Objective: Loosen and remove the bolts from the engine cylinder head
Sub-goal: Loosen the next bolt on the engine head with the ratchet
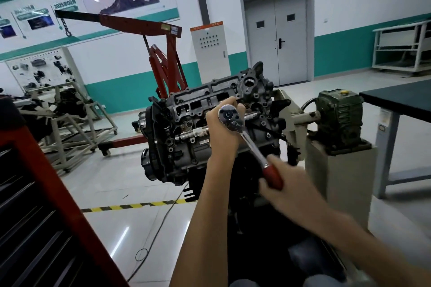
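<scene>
One ratchet [251, 144] on one cylinder head [186, 109]: left hand [221, 133] grips its head end, right hand [286, 186] grips the red handle [271, 176]. One red hoist [168, 63] at ten o'clock.

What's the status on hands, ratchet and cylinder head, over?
Left hand holds the head of the chrome, red-handled ratchet wrench. Right hand grips its handle, blurred. Wrench set on the dark grey metal engine cylinder head. Nothing visibly in the way.

Auto training workshop: engine hoist [149, 30], stand-mounted engine [210, 119].
</scene>
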